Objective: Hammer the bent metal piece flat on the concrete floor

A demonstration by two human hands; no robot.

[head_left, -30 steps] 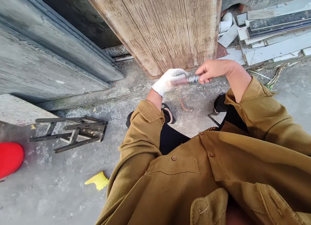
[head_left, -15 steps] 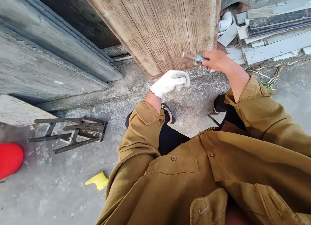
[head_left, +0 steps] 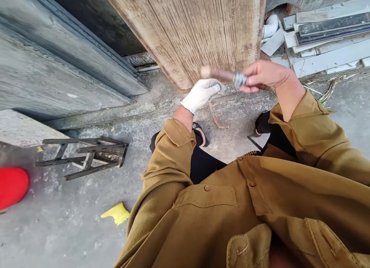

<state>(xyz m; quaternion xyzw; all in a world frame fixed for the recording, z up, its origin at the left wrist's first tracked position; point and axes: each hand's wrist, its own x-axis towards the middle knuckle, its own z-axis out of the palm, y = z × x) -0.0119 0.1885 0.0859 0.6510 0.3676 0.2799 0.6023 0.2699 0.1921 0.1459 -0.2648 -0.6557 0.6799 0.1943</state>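
My left hand, in a white knit glove, is closed with its fingers pinched together. A thin reddish-brown strip hangs below it, seemingly from the fingers; its upper end is hidden. My right hand is bare and wrapped around a brown wooden stick with silvery wire wound about it near the fingers. The stick points left, its pale, blurred end just above my gloved hand. I cannot tell whether the two touch. Behind both hands stands a weathered plank board.
A small wooden stool lies on the concrete floor at left, near a red round seat and a yellow scrap. White and dark boards are stacked at upper right, beside a white pipe.
The stick in my right hand has swung left over my gloved hand. My left fingers have drawn in slightly, and the hanging strip shows more clearly.
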